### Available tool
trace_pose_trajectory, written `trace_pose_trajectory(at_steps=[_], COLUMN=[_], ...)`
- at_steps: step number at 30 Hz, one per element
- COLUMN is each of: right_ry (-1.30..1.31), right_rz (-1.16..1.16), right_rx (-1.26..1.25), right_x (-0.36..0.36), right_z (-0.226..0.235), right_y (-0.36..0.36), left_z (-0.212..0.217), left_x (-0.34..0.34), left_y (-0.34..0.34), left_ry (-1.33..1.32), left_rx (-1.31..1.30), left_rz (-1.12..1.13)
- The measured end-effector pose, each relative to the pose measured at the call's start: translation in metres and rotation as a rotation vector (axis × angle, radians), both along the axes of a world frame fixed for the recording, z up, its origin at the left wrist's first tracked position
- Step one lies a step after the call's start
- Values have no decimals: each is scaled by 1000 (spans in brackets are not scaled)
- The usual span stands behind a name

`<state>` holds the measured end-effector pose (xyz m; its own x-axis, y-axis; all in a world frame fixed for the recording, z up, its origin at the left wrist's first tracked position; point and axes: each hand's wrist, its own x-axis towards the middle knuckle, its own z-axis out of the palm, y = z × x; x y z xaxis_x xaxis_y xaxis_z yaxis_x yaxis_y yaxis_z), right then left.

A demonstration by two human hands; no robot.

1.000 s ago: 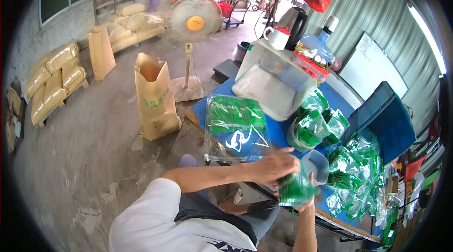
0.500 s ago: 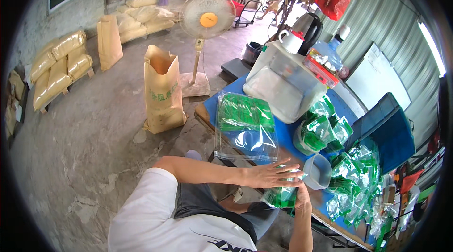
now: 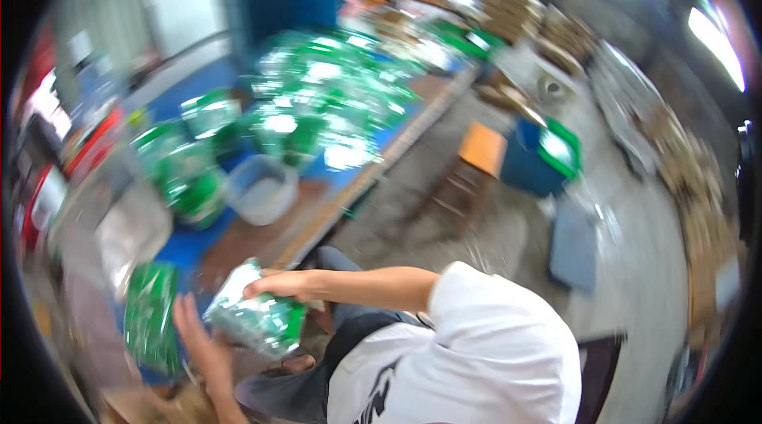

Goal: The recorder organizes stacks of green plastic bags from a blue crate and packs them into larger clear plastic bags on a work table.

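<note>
Right hand [image 3: 286, 285] has fingers clamped on the bag [image 3: 262, 325], held over the lap at the table [image 3: 242, 243] edge. Left hand [image 3: 205, 345]: fingers outstretched, blurred, between bag and green pack [image 3: 151, 317].

The held packet [image 3: 260, 319] is green and silvery, like the heaped packets [image 3: 317, 99] on the surface [image 3: 181, 248], itself blue with brown along its near edge, while the bin [image 3: 284, 3] by its far edge is dark blue.
</note>
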<state>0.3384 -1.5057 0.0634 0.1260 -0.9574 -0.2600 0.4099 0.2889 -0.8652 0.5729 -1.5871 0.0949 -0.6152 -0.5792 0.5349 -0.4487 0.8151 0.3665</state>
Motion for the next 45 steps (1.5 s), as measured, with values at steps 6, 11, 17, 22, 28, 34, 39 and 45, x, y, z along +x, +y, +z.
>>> trace_pose_trajectory(at_steps=[6, 11, 17, 22, 28, 34, 39, 45], right_ry=[-257, -202, 100, -68, -22, -46, 49, -28], right_rz=[-150, -170, -298, -237, -151, -456, -552, -341], right_rx=[-102, -133, -45, -20, 234, 138, -110, 78], right_x=[-32, -28, -15, 32, 59, -21, -30, 31], right_z=[-15, -4, 22, 19, 20, 29, 67, 48], right_y=[37, 50, 34, -24, -43, -17, -14, -55], left_z=[-83, -100, -25, 9, 13, 6, -4, 1], left_x=[8, 42, -19, -23, -16, -29, -23, -15], left_y=[-110, -145, -78, -68, -70, -66, -78, -89], left_ry=[-127, 1, 101, 219, 205, 123, 159, 191], left_rx=[239, 410, 492, 291, 210, 479, 577, 592], left_rz=[33, 34, 246, 202, 176, 189, 185, 217])
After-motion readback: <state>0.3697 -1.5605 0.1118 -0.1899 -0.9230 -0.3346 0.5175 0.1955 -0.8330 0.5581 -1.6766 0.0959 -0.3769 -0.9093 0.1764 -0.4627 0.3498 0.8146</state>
